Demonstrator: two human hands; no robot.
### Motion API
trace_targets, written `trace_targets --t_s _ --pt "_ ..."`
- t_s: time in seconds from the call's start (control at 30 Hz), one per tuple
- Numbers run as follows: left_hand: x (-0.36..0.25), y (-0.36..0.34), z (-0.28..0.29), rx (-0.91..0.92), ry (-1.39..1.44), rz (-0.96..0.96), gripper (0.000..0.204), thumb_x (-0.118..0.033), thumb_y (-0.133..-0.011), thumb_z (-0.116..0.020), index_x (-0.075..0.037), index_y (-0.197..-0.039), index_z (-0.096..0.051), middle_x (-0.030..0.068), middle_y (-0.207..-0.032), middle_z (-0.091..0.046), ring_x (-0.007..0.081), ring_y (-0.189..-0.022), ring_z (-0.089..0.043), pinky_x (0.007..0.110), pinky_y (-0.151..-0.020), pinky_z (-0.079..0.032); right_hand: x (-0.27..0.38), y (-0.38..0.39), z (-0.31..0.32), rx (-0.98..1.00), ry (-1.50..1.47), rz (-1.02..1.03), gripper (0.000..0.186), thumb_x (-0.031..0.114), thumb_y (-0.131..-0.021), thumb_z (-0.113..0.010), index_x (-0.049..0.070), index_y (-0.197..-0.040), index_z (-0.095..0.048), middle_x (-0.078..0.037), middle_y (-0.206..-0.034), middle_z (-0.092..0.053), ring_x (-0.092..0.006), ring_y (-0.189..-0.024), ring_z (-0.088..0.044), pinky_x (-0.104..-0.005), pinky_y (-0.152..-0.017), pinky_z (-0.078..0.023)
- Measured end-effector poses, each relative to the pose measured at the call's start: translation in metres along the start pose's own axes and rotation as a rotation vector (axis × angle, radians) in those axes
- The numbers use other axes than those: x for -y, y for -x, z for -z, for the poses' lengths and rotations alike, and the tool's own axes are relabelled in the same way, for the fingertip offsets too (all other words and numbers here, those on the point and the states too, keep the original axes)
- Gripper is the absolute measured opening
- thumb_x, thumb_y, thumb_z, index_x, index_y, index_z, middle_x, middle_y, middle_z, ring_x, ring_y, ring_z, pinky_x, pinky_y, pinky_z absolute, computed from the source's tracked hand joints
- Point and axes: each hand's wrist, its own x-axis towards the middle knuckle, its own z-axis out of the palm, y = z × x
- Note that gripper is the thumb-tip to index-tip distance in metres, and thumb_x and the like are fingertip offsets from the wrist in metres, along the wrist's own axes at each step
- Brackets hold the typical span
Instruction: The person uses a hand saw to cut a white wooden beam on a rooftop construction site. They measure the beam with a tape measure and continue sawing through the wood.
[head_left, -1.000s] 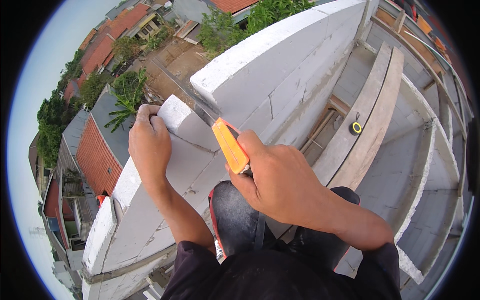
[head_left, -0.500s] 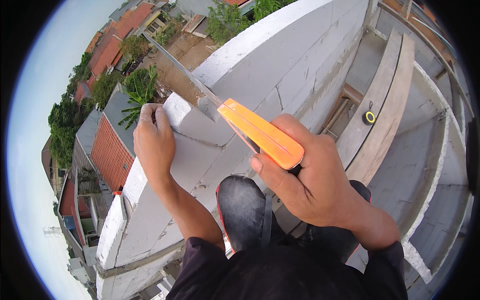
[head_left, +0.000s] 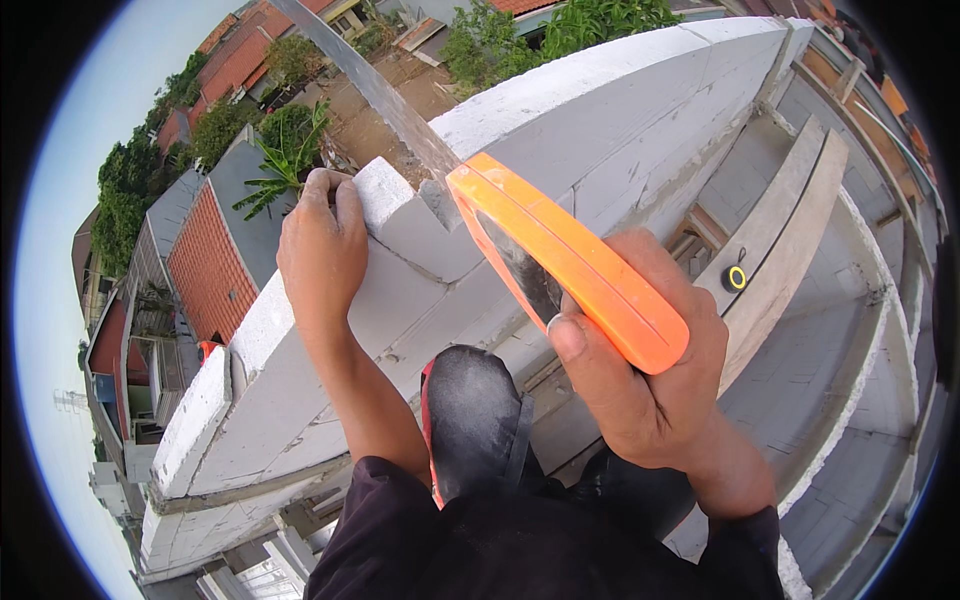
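Note:
My right hand (head_left: 655,370) is closed around the orange handle of a hand saw (head_left: 580,265). The saw's long metal blade points away to the upper left, passing by a notch in the top of the wall. Left of that notch stands a pale grey lightweight concrete block (head_left: 400,225) with a white, rough top. My left hand (head_left: 325,245) is curled over this block's left end, fingers bent onto its edge. The blade's lower edge is close to the notch, but whether it touches the block cannot be made out.
The curved block wall (head_left: 620,130) runs from lower left to upper right, with roofs and trees far below beyond it. At right, wooden planks (head_left: 775,245) carry a round black-and-yellow tape measure (head_left: 735,278). My dusty black shoe (head_left: 475,415) is below my hands.
The saw's handle has come up and nearer to me, looking larger, and sits further right. My left hand stays on the block. The whole view has shifted slightly.

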Motion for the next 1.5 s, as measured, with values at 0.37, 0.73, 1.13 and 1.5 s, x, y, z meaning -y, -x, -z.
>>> trace_targets --t_s 0.37,0.73,1.13,1.5 --pt "-0.001 0.002 0.003 -0.022 -0.009 0.025 0.024 -0.023 -0.102 -0.055 -0.003 -0.104 -0.069 0.0258 -0.091 -0.074 0.0455 -0.091 -0.072 0.054 -0.082 -0.054 -0.013 -0.006 -0.014 0.081 -0.035 -0.336 0.021 0.009 -0.099 -0.07 -0.002 -0.116 -0.063 -0.008 -0.075 -0.063 -0.0134 -0.06 -0.063 -0.027 -0.057 -0.047" --pt "0.0 0.003 0.004 0.014 -0.022 0.037 0.026 -0.026 -0.103 -0.055 -0.005 -0.109 -0.069 0.0244 -0.096 -0.074 0.0452 -0.095 -0.071 0.052 -0.084 -0.053 -0.011 -0.03 -0.007 0.256 0.109 -0.494 0.016 0.012 -0.101 -0.068 -0.002 -0.108 -0.063 -0.007 -0.067 -0.06 -0.0119 -0.056 -0.058 -0.0282 -0.055 -0.043" --pt "-0.001 0.001 0.004 0.027 0.006 0.057 0.025 -0.025 -0.104 -0.056 -0.005 -0.111 -0.069 0.0245 -0.1 -0.075 0.0458 -0.098 -0.07 0.049 -0.086 -0.053 -0.026 -0.022 -0.024 0.243 0.1 -0.358 0.021 0.014 -0.101 -0.067 -0.002 -0.111 -0.059 -0.012 -0.06 -0.055 -0.0265 -0.052 -0.061 -0.0364 -0.053 -0.045" --pt "-0.001 0.001 0.004 -0.001 0.008 0.022 0.023 -0.021 -0.102 -0.055 -0.002 -0.102 -0.068 0.0252 -0.092 -0.074 0.0448 -0.09 -0.072 0.053 -0.081 -0.054 -0.007 -0.022 -0.018 0.048 0.21 0.184 0.024 0.006 -0.099 -0.066 -0.005 -0.121 -0.064 -0.006 -0.082 -0.059 -0.0125 -0.059 -0.055 -0.0278 -0.055 -0.044"
